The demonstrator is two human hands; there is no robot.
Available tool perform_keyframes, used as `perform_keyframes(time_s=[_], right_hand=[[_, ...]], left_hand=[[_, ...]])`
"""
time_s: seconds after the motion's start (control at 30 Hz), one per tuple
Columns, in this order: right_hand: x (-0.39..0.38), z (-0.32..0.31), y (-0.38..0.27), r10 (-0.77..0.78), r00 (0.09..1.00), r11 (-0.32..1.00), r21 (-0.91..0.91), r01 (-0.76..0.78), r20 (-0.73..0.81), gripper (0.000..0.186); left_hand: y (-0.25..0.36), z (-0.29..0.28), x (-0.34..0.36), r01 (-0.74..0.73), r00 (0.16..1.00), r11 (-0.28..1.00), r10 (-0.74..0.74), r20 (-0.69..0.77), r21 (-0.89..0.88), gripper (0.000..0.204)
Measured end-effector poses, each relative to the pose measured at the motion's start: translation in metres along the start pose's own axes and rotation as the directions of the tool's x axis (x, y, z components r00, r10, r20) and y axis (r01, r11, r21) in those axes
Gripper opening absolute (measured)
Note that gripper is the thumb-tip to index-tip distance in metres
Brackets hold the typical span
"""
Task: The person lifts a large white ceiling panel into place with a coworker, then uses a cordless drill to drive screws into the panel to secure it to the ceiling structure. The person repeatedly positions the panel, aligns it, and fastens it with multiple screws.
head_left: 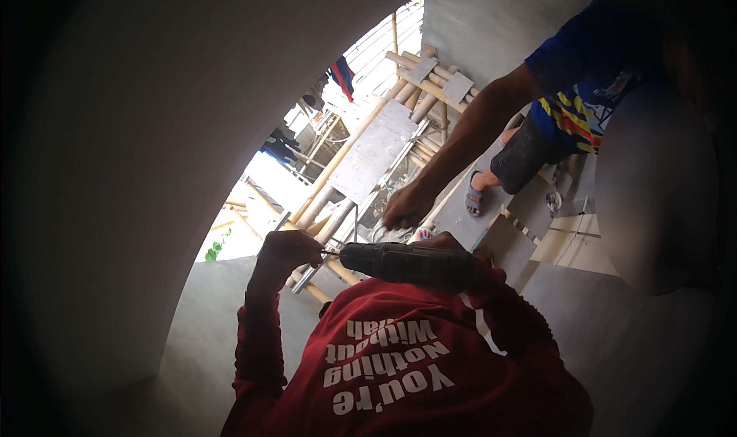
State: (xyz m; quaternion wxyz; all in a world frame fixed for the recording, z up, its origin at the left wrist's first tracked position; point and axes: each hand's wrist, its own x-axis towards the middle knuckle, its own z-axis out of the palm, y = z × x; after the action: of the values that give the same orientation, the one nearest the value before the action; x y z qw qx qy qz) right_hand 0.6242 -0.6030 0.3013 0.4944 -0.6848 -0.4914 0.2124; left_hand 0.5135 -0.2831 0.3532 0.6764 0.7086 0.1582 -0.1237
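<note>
"Black drill (pixel 407 263), 1 unit: clasped at its rear by the right hand (pixel 443 240), the fingers mostly hidden behind the housing. Body crosswise before the chest, nose to the wearer's left."

"And the left hand (pixel 290 251)?"

"Raised at the nose end, fingertips pinched on the thin bit (pixel 331 252) that projects from the drill. Whether anything further sits between those fingertips: too small to tell."

"Next outward?"

"Red long-sleeved top (pixel 430 345), 1, on the wearer; pale lettering across the chest, upside down from this view. Sleeves reach to the wrists."

"Other persons?"

"1 co-worker, ahead and to the right. Blue shirt (pixel 564 72) with yellow and red pattern, dark shorts (pixel 526 161), grey sandal (pixel 474 197). The co-worker's hand (pixel 408 205) hangs from an extended arm just beyond the drill, fingers curled; contents, if any, cannot be told."

"Surroundings?"

"Pale flat board (pixel 375 151), 1, large, resting among round tan poles. 2 smaller boards farther off, also on poles. Red-and-blue cloth (pixel 342 78), hanging near the bright opening. Green leaves (pixel 219 247), 1 small cluster, far left of the opening. Smooth grey wall (pixel 201 314), lower left, beside the wearer's left sleeve."
</note>
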Motion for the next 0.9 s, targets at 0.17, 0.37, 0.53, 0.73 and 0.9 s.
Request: perform_keyframes(time_s=[0.17,0.37,0.53,0.73,0.9], right_hand=[[-0.027,0.029,-0.025,0.107,0.957,0.951,0.309,-0.019,-0.270,0.025],[-0.063,0.020,-0.034,0.118,0.940,0.980,0.192,-0.058,-0.321,0.024],[-0.079,0.009,-0.029,0.124,0.927,0.983,0.170,-0.067,-0.354,0.024],[-0.089,0.002,-0.040,0.172,0.905,0.982,0.138,-0.128,-0.389,0.023],[-0.085,-0.001,-0.051,0.206,0.892,0.978,0.118,-0.172,-0.403,0.022]], left_hand=[[-0.005,0.018,0.001,-0.024,0.999,0.994,0.021,-0.033,-0.111,0.010],[-0.012,0.051,0.021,-0.064,0.985,0.949,0.109,0.131,-0.309,0.008],[0.003,0.061,0.045,-0.064,0.957,0.962,0.135,0.258,-0.265,0.007],[0.011,0.068,0.054,-0.098,0.938,0.967,0.168,0.302,-0.234,0.006],[0.006,0.070,0.055,-0.041,0.942,0.953,0.137,0.308,-0.300,0.009]])
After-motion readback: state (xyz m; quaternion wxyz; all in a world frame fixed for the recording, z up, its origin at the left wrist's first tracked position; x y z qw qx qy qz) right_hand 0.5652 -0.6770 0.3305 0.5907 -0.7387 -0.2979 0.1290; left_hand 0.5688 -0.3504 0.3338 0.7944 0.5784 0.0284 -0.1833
